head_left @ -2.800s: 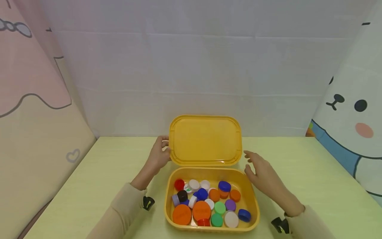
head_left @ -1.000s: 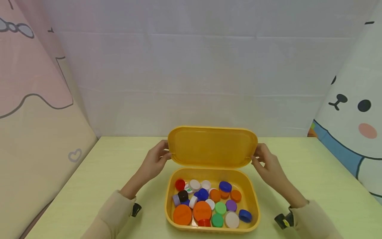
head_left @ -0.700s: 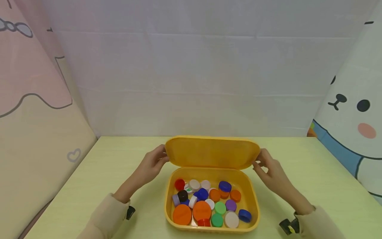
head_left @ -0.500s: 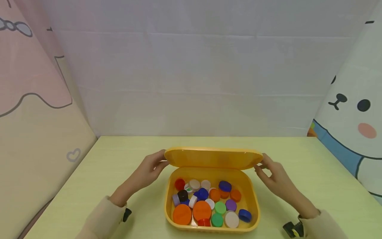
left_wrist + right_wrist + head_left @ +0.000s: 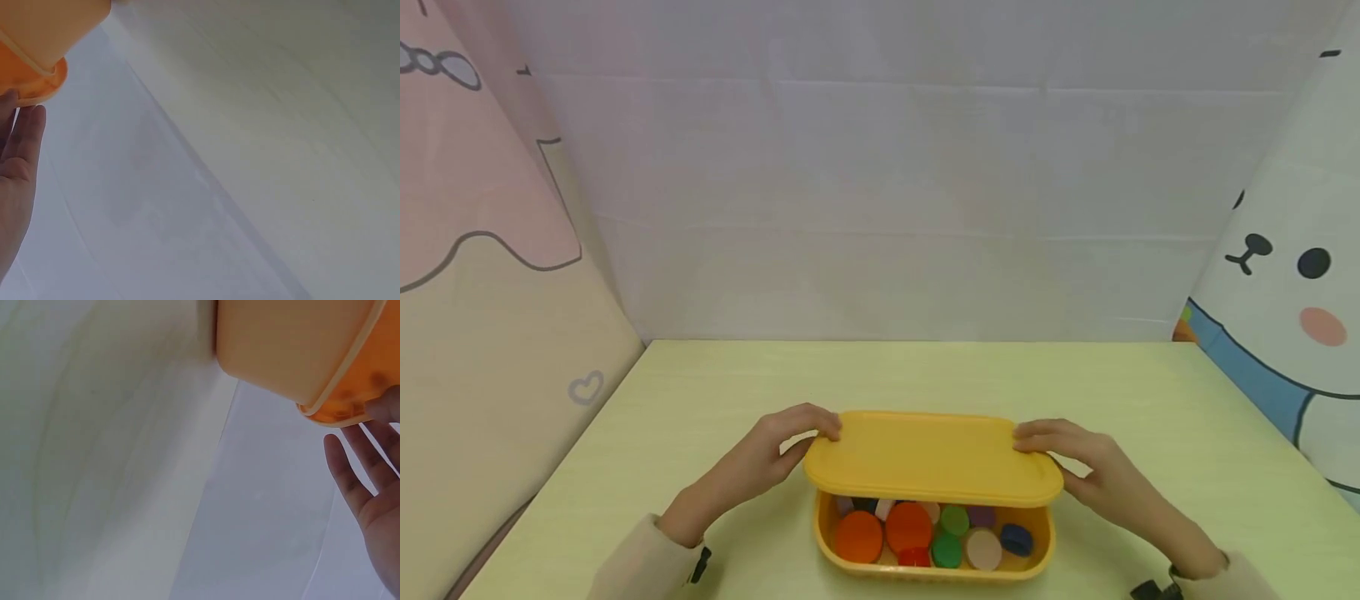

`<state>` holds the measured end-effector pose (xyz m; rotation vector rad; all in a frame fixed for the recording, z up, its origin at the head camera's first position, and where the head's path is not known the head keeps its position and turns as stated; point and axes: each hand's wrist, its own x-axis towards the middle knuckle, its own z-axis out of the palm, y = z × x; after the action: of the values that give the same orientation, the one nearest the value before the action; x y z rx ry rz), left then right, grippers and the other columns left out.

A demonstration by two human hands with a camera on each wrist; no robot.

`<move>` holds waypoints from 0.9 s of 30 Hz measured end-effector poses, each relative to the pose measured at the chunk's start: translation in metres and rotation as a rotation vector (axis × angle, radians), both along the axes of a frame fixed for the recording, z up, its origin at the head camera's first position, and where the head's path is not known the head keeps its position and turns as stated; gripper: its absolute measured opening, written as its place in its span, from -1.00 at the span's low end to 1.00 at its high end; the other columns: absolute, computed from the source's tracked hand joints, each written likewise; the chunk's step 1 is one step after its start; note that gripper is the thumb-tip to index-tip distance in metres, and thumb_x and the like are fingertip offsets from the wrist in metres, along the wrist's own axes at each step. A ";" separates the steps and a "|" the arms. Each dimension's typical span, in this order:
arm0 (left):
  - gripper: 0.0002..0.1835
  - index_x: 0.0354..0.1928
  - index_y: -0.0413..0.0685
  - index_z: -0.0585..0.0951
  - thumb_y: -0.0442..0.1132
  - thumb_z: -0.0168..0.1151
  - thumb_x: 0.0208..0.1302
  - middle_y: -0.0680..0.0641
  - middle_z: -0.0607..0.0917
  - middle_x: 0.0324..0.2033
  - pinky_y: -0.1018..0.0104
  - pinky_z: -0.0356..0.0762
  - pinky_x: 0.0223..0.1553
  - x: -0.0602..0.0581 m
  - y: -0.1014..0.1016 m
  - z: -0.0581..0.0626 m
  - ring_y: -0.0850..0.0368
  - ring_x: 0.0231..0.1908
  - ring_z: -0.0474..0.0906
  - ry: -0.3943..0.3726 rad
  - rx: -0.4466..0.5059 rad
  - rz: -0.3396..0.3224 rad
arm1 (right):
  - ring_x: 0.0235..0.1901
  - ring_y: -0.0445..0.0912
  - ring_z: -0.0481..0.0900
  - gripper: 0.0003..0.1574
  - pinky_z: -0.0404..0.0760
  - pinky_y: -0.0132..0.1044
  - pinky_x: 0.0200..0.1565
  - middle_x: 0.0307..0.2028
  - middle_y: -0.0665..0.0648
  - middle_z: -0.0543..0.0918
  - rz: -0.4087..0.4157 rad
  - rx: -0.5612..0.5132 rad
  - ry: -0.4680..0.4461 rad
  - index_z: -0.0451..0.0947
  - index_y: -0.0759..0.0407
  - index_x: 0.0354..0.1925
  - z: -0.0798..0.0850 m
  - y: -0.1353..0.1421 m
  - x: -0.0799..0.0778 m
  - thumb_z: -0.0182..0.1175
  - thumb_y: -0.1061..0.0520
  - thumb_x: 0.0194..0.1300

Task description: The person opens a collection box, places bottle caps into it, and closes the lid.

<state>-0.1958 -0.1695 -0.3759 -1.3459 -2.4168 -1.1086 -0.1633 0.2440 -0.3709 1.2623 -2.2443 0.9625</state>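
Observation:
A yellow plastic box stands low in the head view, holding several bottle caps. Its yellow lid slants over the back half, with its front edge raised above the caps. My left hand grips the lid's left end, fingers on top and thumb at the edge. At the other end my right hand holds it the same way. Large orange caps, a green cap, a cream cap and a blue cap show at the front; the lid hides those behind.
The box stands on a pale yellow-green table. A white cloth backdrop rises behind the table's far edge. Printed cartoon cloths hang on the left and right.
The lid, first upright behind the box with only my left hand at it, has swung forward and down over the caps. My right hand has taken hold of its right end.

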 end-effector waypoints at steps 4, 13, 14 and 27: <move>-0.55 -0.09 0.10 0.52 -0.59 0.15 0.08 0.04 0.56 -0.02 0.38 0.49 0.02 0.005 0.000 -0.005 0.14 0.06 0.48 0.084 -0.046 -0.002 | 0.08 -0.18 0.47 -0.70 0.37 -0.61 0.07 -0.05 0.21 0.58 0.029 -0.006 0.064 0.57 0.20 -0.07 -0.007 0.002 -0.001 0.18 0.25 0.17; -0.64 -0.15 0.09 0.51 -0.53 0.19 0.08 0.09 0.53 0.01 0.54 0.42 0.04 0.018 0.003 -0.010 0.14 0.11 0.47 0.275 -0.156 0.069 | 0.12 -0.22 0.42 -0.65 0.33 -0.64 0.09 -0.06 0.17 0.56 -0.001 0.037 0.100 0.58 0.11 -0.16 -0.013 0.001 0.003 -0.08 -0.01 0.35; -0.63 -0.16 0.08 0.51 -0.53 0.20 0.07 0.09 0.54 0.01 0.53 0.43 0.03 0.019 0.003 -0.009 0.13 0.10 0.48 0.299 -0.165 0.076 | 0.11 -0.22 0.43 -0.65 0.32 -0.64 0.10 -0.06 0.17 0.57 -0.012 0.046 0.118 0.58 0.10 -0.17 -0.013 0.001 0.004 -0.09 -0.01 0.35; -0.68 -0.23 0.03 0.54 -0.24 -0.29 0.39 0.06 0.57 -0.04 0.46 0.48 0.00 0.024 0.005 -0.009 0.15 0.04 0.52 0.435 -0.203 0.085 | -0.05 -0.13 0.52 -0.57 0.32 -0.65 0.09 -0.14 0.12 0.61 -0.074 0.069 0.275 0.59 0.03 -0.31 -0.016 -0.004 0.004 -0.25 0.07 0.41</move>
<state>-0.1718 -0.1644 -0.3847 -1.3550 -2.2736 -0.4924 -0.1592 0.2399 -0.3870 1.2476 -2.1068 0.6459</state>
